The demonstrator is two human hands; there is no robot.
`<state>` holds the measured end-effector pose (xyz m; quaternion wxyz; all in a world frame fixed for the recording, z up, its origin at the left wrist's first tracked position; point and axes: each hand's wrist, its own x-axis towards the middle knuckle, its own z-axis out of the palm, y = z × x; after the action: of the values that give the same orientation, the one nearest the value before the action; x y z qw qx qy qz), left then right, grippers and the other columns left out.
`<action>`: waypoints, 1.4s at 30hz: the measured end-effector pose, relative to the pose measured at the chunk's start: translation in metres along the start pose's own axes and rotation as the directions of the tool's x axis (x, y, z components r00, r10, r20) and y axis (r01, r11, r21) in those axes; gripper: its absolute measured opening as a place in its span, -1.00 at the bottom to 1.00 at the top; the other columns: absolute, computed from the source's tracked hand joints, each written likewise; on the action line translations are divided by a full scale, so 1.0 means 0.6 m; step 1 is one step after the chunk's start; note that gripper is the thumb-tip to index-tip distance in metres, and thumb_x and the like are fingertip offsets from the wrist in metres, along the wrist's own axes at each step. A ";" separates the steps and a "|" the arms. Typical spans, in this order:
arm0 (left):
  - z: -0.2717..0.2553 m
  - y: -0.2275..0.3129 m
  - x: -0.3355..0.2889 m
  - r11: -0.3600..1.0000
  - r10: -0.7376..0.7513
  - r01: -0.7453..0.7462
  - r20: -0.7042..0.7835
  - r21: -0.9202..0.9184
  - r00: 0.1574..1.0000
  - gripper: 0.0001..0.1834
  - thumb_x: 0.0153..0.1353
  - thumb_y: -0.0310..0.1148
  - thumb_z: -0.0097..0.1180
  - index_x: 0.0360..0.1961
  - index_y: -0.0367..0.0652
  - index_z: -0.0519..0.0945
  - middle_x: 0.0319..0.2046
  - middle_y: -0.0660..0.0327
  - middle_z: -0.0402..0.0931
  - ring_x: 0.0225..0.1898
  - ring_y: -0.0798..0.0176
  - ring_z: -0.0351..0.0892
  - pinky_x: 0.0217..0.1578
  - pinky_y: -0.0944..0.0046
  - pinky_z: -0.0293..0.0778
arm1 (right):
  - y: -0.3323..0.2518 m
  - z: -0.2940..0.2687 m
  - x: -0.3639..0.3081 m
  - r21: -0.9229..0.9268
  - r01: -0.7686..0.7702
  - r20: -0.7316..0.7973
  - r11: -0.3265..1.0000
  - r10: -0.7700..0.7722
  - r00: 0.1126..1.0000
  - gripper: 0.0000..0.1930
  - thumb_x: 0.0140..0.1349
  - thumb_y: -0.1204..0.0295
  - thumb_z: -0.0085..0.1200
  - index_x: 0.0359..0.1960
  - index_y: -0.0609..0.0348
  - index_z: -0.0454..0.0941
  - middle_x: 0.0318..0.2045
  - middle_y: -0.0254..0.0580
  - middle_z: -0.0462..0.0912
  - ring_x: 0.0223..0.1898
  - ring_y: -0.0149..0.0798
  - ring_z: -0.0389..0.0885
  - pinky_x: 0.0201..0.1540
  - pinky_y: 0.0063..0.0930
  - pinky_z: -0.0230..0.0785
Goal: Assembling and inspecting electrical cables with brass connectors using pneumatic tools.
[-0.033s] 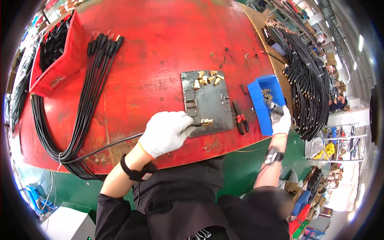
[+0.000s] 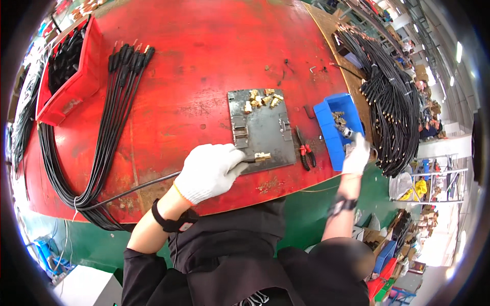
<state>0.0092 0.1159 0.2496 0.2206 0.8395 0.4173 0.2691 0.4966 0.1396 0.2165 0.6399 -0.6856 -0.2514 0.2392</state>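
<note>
My left hand point(image 2: 209, 171), in a white glove, grips the end of a black cable point(image 2: 138, 187). The cable's brass tip point(image 2: 263, 157) lies on the near edge of a grey metal plate point(image 2: 265, 133). A small heap of brass fittings point(image 2: 263, 99) sits at the plate's far edge. My right hand point(image 2: 356, 155), also gloved, is at the near corner of a blue bin point(image 2: 326, 115) and pinches a small metal fitting point(image 2: 346, 132) just above more fittings in the bin.
Red-handled pliers point(image 2: 305, 152) lie between the plate and the blue bin. A bundle of black cables point(image 2: 120, 97) fans across the left of the red table point(image 2: 204, 46), beside a red bin point(image 2: 71, 81). A big coil of black cables point(image 2: 393, 102) hangs at the right.
</note>
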 end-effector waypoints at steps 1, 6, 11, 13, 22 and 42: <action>-0.005 0.010 0.003 1.000 -0.004 0.003 0.025 0.029 1.000 -0.84 0.23 -0.26 0.39 -0.22 -0.04 0.73 -0.41 0.15 0.61 -0.37 -0.04 0.67 -0.33 0.00 0.57 | -0.035 0.054 -0.098 -0.181 0.279 0.063 0.943 -0.272 0.960 -0.54 0.39 0.38 0.30 0.26 0.22 0.49 0.09 -0.10 0.63 0.09 -0.18 0.63 0.21 -0.18 0.52; -0.012 0.035 0.006 0.999 0.038 -0.038 0.094 -0.002 0.995 -0.83 0.22 -0.26 0.40 -0.20 -0.04 0.75 -0.40 0.15 0.62 -0.37 -0.04 0.68 -0.34 0.00 0.58 | -0.115 0.146 -0.348 0.000 0.610 0.869 0.792 -0.301 0.391 -0.42 0.15 0.57 0.45 0.24 0.12 0.59 0.05 -0.05 0.71 0.02 -0.11 0.77 0.14 -0.24 0.62; -0.019 0.024 -0.014 0.958 0.089 -0.024 0.217 -0.284 0.972 -0.60 0.17 -0.22 0.46 0.02 -0.08 0.73 -0.21 0.09 0.70 -0.15 -0.07 0.73 -0.13 0.00 0.63 | -0.111 0.165 -0.347 0.239 0.715 0.903 0.657 -0.422 0.085 -0.47 0.05 0.55 0.54 0.10 0.02 0.68 -0.19 -0.18 0.72 -0.17 -0.07 0.75 -0.11 -0.22 0.63; -0.043 0.026 -0.024 0.975 -0.010 0.045 0.164 -0.215 0.986 -0.45 0.12 -0.18 0.49 0.13 -0.08 0.66 -0.12 0.07 0.69 -0.06 -0.10 0.70 -0.04 -0.04 0.60 | -0.107 0.158 -0.340 0.233 0.750 0.887 0.619 -0.452 0.097 -0.50 0.01 0.53 0.57 0.04 0.03 0.70 -0.19 -0.18 0.72 -0.19 -0.08 0.75 -0.16 -0.25 0.62; -0.098 -0.002 -0.099 0.941 -0.290 0.326 0.282 -0.090 0.914 -0.73 0.18 -0.19 0.45 -0.20 -0.12 0.75 -0.40 0.11 0.68 -0.25 -0.11 0.70 -0.17 -0.05 0.56 | -0.104 0.141 -0.360 0.123 0.442 0.875 0.889 -0.307 0.374 -0.62 0.17 0.69 0.40 0.04 0.17 0.71 -0.26 -0.20 0.75 -0.30 -0.29 0.77 -0.27 -0.41 0.61; -0.048 0.078 -0.055 0.986 0.118 -0.101 0.131 -0.129 0.984 -0.52 0.10 -0.11 0.52 -0.03 -0.13 0.70 -0.46 0.19 0.51 -0.45 0.02 0.57 -0.37 0.05 0.43 | -0.161 0.111 -0.397 0.147 0.679 0.910 0.719 -0.368 0.193 -0.64 0.15 0.71 0.40 -0.01 0.17 0.74 -0.27 -0.12 0.78 -0.31 -0.19 0.81 -0.27 -0.37 0.63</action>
<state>0.0012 0.0674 0.2904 0.2849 0.8628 0.3370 0.2468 0.2685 0.0402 0.3101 0.3338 -0.3987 -0.8035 0.2898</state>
